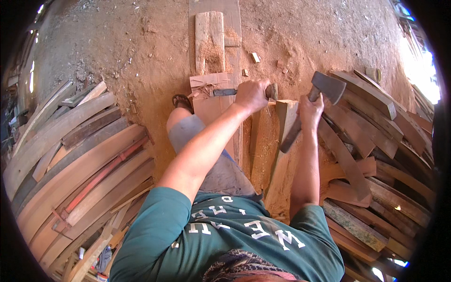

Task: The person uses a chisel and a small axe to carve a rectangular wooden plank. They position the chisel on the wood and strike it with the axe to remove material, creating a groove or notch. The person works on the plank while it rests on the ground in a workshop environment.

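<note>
My left hand is closed around the handle of a chisel, held nearly level. Its metal blade points left, over the board or just touching it; I cannot tell which. Pale curled shavings lie by the blade on a reddish wooden board. In my right hand is a hatchet, gripped close under its dark head. The hatchet's handle slants down to the left below my fist, beside an upright piece of wood. The hatchet head stands apart from the chisel's butt end.
Beyond the board lies a weathered wooden block on a long plank. Curved timbers are piled at left, with a red bar clamp among them. More timber is stacked at right. Sawdust and chips cover the dirt floor.
</note>
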